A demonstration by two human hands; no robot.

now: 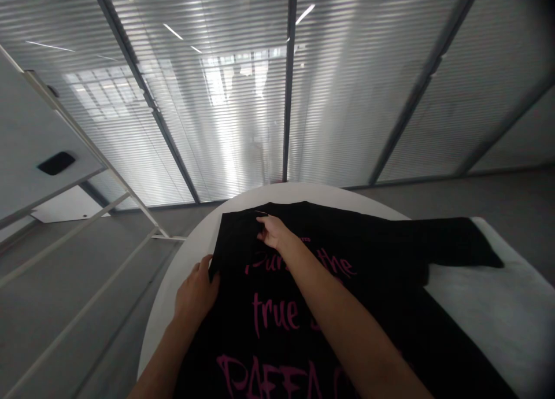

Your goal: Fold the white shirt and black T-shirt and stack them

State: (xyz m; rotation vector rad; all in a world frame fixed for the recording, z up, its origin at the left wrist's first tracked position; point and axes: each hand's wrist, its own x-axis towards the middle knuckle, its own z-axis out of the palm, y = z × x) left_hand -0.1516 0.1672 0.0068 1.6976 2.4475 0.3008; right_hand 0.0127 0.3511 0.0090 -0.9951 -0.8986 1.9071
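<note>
A black T-shirt with pink lettering lies spread on a white table, one sleeve stretched out to the right. My left hand grips the shirt's left edge near the table rim, fingers curled round the cloth. My right hand reaches across the shirt to the folded-in left sleeve near the collar and pinches the fabric there. My right forearm covers part of the lettering.
The rounded end of the table faces a wall of glass panels with blinds. A whiteboard on a white frame stands at the left. Grey floor lies to the left of the table.
</note>
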